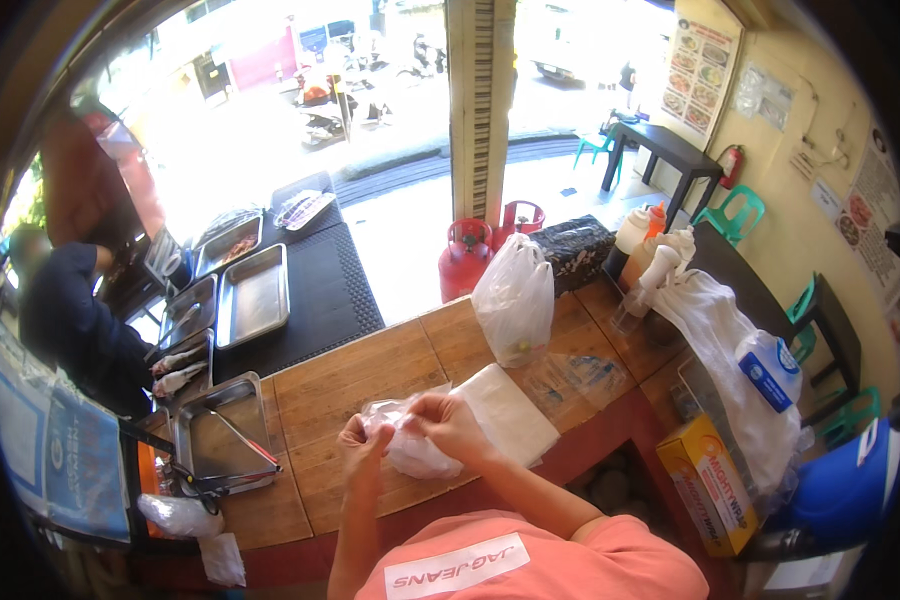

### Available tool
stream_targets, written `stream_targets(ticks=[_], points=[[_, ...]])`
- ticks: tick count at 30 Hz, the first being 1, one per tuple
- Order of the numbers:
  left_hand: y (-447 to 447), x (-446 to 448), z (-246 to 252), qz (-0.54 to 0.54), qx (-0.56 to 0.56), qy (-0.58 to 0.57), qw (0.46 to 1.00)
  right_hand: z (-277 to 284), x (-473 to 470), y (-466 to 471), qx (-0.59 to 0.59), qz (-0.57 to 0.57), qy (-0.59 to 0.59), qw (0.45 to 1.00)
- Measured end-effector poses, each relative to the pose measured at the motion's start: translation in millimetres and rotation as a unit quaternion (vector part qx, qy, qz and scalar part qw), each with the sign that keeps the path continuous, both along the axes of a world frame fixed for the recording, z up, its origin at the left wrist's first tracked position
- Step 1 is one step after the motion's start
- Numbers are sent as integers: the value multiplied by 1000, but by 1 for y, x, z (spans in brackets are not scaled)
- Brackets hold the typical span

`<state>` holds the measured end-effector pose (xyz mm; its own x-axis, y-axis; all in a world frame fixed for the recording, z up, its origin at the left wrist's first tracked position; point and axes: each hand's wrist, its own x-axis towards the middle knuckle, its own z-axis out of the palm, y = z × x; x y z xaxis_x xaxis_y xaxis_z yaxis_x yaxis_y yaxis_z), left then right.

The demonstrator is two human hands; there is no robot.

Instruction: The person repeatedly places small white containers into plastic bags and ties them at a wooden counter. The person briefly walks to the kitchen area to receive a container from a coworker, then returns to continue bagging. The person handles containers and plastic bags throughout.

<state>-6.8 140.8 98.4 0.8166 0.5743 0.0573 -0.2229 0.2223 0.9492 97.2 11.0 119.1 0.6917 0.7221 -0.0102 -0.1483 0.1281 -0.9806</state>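
Observation:
Both hands meet over a small clear plastic bag (422,454) on the wood-patterned counter. The fingers of my left hand (363,444) pinch the bag's gathered top. My right hand (450,426) grips the same top from the other side, close to the left thumb. What the bag holds cannot be made out. Just right of it lies a stack of white paper sheets (506,416). Behind the stack stands a knotted white plastic carrier bag (515,307), and a flat clear plastic bag with blue print (577,377) lies beside it.
Metal trays (253,296), one with tongs (244,439), stand to the left. A person in dark clothing (75,322) is beyond them. Sauce bottles (634,232), a white towel (712,315) and a yellow wrap box (709,487) are on the right. Red gas cylinders (465,259) stand past the counter.

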Motion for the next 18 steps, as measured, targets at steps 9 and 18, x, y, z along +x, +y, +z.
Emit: stream_targets(ticks=[9, 18], points=[[32, -1, -34, 59, -13, 43, 997, -16, 35, -15, 197, 99, 441, 870], [45, -9, 11, -116, 440, 205, 867, 0, 43, -27, 126, -6, 266, 956]])
